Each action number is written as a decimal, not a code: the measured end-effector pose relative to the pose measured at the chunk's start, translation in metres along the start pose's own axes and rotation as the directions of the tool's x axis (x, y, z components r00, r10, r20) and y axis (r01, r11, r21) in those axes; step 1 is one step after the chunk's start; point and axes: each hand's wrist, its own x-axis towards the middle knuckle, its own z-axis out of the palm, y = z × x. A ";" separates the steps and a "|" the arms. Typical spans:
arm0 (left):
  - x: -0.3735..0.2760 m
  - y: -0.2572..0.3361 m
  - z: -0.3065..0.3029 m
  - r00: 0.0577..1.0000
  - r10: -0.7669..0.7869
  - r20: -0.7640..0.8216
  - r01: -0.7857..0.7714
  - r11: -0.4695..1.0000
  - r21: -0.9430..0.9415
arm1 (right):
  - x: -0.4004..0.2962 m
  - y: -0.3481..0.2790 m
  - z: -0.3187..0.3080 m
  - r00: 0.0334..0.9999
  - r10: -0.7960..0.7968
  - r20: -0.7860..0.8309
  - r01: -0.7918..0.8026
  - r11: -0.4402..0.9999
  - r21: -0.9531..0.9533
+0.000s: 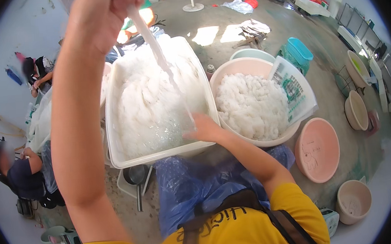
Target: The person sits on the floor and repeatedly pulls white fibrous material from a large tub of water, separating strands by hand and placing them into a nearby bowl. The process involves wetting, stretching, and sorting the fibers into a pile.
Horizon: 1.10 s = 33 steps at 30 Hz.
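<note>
My left hand (pixel 119 10) is raised high above a large white plastic tub and is shut on the upper end of a long, wet, whitish translucent strand (pixel 159 52). The strand hangs down at a slant into the tub, where its lower end meets my right hand (pixel 201 126) at the near right corner. My right hand is low over the water with fingers partly spread; its hold on the strand cannot be made out. The white tub (pixel 129 162) holds water and many whitish strands (pixel 144 98). To its right, a pale pink basin (pixel 224 74) holds a heap of whitish curled material (pixel 250 106).
A printed plastic sack (pixel 297 92) lies over the basin's right edge. Empty pink basins (pixel 318 149) stand at the right. A dark ladle-like pan (pixel 136 176) lies below the tub. Two people (pixel 22 175) work at the left; another person is partly visible beyond the tub.
</note>
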 end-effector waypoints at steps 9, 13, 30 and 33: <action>-0.086 -0.112 -0.003 0.869 -0.494 -0.038 0.476 0.853 -0.216 | 0.018 -0.052 -0.056 0.955 -0.045 -0.295 0.206 0.815 0.542; -0.108 -0.137 -0.004 0.803 -0.584 0.121 0.586 0.733 -0.346 | 0.020 -0.070 -0.061 0.979 0.167 -0.114 0.053 0.331 0.942; -0.161 -0.208 0.031 0.775 -0.568 -0.277 0.154 0.595 -0.789 | -0.004 -0.072 -0.047 0.768 0.131 -0.627 0.174 0.899 0.401; -0.174 -0.224 0.021 0.873 -0.314 -0.374 0.276 0.949 -0.152 | -0.007 -0.059 -0.057 0.765 0.019 -0.644 0.121 0.978 0.172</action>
